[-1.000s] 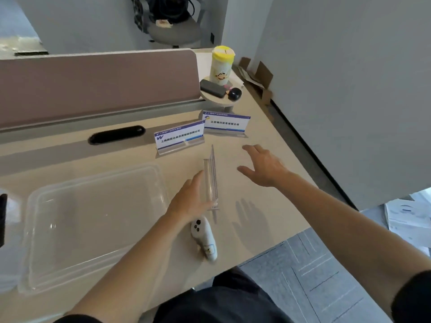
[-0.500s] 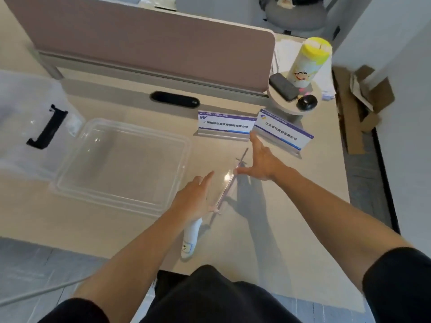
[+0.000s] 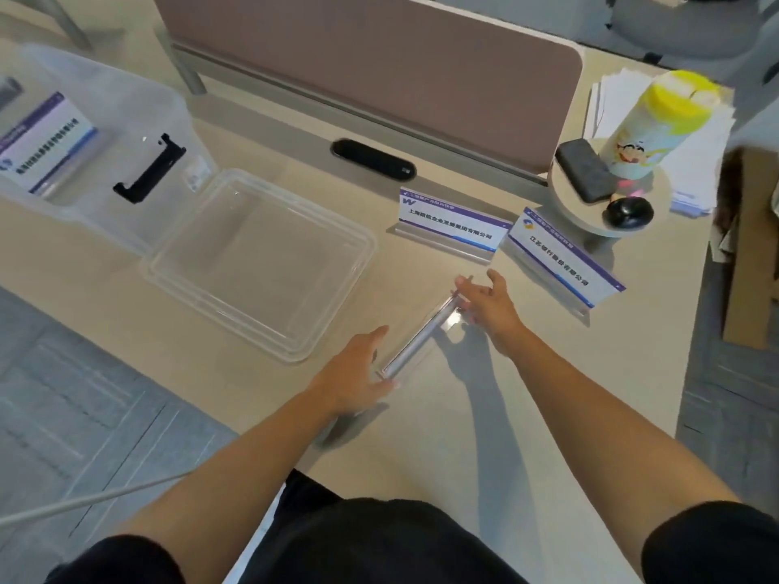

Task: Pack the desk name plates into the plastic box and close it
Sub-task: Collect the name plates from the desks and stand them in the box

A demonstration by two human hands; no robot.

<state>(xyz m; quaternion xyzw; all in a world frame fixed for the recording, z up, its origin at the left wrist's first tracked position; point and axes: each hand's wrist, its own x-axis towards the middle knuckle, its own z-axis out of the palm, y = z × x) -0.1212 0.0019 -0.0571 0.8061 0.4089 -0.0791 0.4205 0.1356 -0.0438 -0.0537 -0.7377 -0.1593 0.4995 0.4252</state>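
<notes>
A clear acrylic name plate (image 3: 421,339) stands edge-on in the middle of the desk. My left hand (image 3: 358,375) grips its near end and my right hand (image 3: 489,301) grips its far end. Two more name plates with blue and white cards stand behind it: one (image 3: 451,221) in the centre, the other (image 3: 565,255) to its right. The clear plastic box (image 3: 126,90) with a black latch sits at the far left, and one name plate (image 3: 42,141) lies inside it. Its clear lid (image 3: 261,263) lies flat on the desk beside the box.
A round stand (image 3: 590,212) at the back right carries a yellow-capped canister (image 3: 649,124), a dark case and a black mouse. A brown partition (image 3: 379,65) runs along the back. The desk's front edge is near my arms, with grey floor to the left.
My right hand has come in from the open desk onto the far end of the clear plate. The view has swung left and down, and the box has come into sight.
</notes>
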